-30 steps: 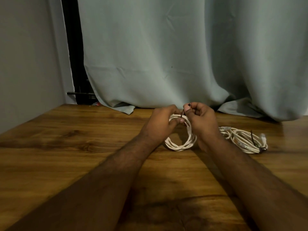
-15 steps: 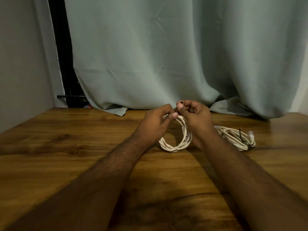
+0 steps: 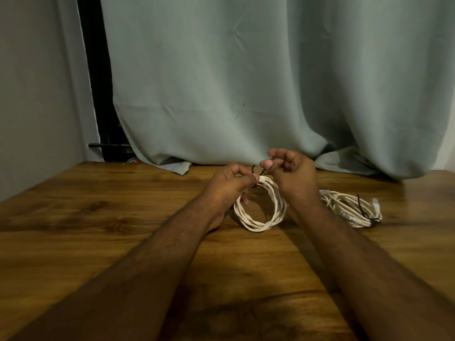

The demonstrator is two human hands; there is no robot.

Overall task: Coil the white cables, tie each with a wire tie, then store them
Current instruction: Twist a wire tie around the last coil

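Frame centre: left hand (image 3: 227, 187) and right hand (image 3: 291, 177) each pinch a wire tie (image 3: 258, 171) end above the white coil (image 3: 261, 207) on the desk (image 3: 98, 217).

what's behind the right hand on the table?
Behind the right hand lies a second white cable coil on the wooden table, bound by a dark wire tie. The wrist covers its left edge, so that part cannot be seen.
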